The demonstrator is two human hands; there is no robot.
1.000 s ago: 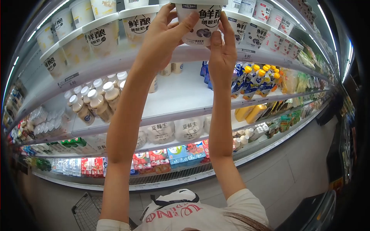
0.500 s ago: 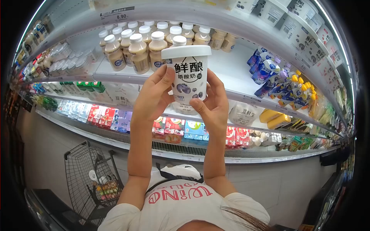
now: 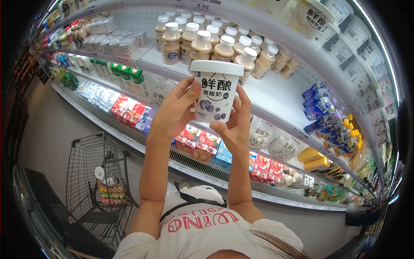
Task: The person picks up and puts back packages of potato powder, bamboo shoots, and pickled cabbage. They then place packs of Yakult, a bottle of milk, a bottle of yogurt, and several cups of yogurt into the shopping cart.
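I hold a white yogurt cup [image 3: 215,92] with black Chinese lettering and a blueberry picture up in front of me, upright, with both hands. My left hand [image 3: 174,110] grips its left side, thumb across the front. My right hand [image 3: 235,125] cups its right side and bottom. The cup is clear of the shelves, in front of a row of beige drink bottles [image 3: 202,41].
An open refrigerated shelf unit [image 3: 276,101] runs across the view, stocked with bottles, pouches [image 3: 332,125], tofu packs [image 3: 263,134] and more white cups [image 3: 315,19] on the top shelf. A wire shopping cart [image 3: 92,172] holding a few items stands at lower left.
The cup has come off the top shelf and down to chest height in both hands. The view has swung left, showing more of the cart.
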